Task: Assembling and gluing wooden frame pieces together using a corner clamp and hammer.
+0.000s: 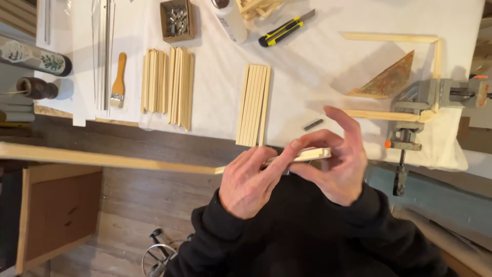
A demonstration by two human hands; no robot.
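The surface (318, 56) is covered by a white cloth and crowded with pale wood. A row of short flat slats (253, 105) lies side by side just beyond the hands, and two more bundles of slats (168, 87) rest further left, beside a small paintbrush (119, 82) with a wooden handle. Above them sit an open cardboard box of metal fittings (177, 20), a white glue bottle (230, 20) and a yellow-and-black utility knife (284, 32). At right, an unfinished frame of thin strips (390, 37) has one corner gripped in a grey metal corner clamp (417, 100); a triangular wooden wedge (388, 79) with a mottled face lies inside the frame, and a small dark stub (312, 124) lies on the cloth near the raised fingers.

Nothing lies between the hands and the surface — they hover over its near edge, in front of a black sleeve and torso.

A long wooden strip (107, 158), smooth, light and square-edged, runs from the far left to the hands, its mitred end showing at the right. The left hand (251, 182) closes its grip over the strip near that end, thumb stretched along the top. The right hand (341, 164) supports the end from behind, its grip loose — the index and middle fingers (342, 120) lifted and spread.
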